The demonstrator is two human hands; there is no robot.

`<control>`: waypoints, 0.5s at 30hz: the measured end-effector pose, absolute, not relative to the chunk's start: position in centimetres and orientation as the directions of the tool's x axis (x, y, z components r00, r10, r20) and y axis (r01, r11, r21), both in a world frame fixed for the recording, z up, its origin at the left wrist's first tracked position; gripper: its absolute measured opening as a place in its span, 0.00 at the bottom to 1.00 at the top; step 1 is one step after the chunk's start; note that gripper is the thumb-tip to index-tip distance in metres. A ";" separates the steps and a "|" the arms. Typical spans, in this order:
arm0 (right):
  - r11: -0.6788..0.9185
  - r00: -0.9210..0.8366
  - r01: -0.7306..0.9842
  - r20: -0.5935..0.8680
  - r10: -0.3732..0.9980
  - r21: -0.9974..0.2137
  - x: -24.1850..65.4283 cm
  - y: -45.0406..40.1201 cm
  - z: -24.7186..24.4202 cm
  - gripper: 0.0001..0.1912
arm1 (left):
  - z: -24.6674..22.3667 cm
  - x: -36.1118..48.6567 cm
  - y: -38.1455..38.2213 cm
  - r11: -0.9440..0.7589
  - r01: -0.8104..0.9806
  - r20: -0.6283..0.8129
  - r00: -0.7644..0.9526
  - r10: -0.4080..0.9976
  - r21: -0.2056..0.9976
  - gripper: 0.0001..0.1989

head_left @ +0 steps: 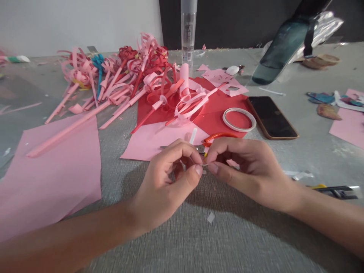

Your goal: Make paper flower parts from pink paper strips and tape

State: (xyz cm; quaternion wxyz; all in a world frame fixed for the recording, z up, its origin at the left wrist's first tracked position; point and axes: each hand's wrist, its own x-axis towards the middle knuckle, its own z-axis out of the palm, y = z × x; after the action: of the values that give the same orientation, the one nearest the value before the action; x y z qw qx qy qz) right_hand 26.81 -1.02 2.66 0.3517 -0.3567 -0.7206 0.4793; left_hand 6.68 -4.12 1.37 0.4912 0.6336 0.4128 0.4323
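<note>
Both hands meet near the middle of the view, fingertips almost touching. My left hand (173, 178) pinches one end of a small thin pale strip (204, 165) between thumb and forefinger. The other end is pinched by my right hand (247, 170). Just behind the fingers lie scissors (218, 135) with orange-red handles, partly hidden by the hands. They rest over a pink sheet (148, 140) and a red sheet (216, 110). A white tape ring (239, 120) lies on the red sheet. Below the hands is a small white scrap (211, 217) on the grey table (182, 246).
Curled pink and red paper flowers (122, 76) are heaped at the back left. A large pink sheet (57, 170) lies left. Rightward are a phone (272, 116) and a cutter (338, 192). Two bottles, one clear (187, 38) and one bluish (280, 51), stand behind.
</note>
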 end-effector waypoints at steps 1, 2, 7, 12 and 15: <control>0.391 -0.507 0.209 0.243 0.827 -0.896 26.9 -1.2 2.6 0.02 | 1.4 6.7 -4.1 -0.176 0.085 0.145 0.286 0.947 0.981 0.04; 0.510 -0.523 0.241 0.332 0.785 -0.825 27.0 -1.3 2.6 0.03 | 1.4 6.7 -4.1 -0.171 0.066 0.146 0.281 0.949 0.983 0.05; 0.930 -0.781 0.331 0.506 0.366 -0.160 26.9 -2.7 1.8 0.11 | 1.1 6.8 -4.1 -0.143 -0.039 0.148 0.184 0.972 0.989 0.08; 0.936 -0.876 0.333 0.329 0.353 -0.118 26.6 -3.7 2.2 0.16 | 1.4 6.9 -4.0 -0.146 -0.020 0.147 0.163 0.976 0.989 0.07; 0.933 -0.904 0.326 0.239 0.355 -0.152 26.8 -3.6 2.8 0.15 | 1.6 6.9 -4.0 -0.153 0.014 0.149 0.152 0.977 0.988 0.06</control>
State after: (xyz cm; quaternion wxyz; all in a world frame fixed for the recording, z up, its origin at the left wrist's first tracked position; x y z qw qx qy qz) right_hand 26.75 -3.60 2.85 0.1326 -0.1746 -0.9742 0.0543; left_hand 6.92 -4.01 1.56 0.4904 0.5792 0.4280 0.4908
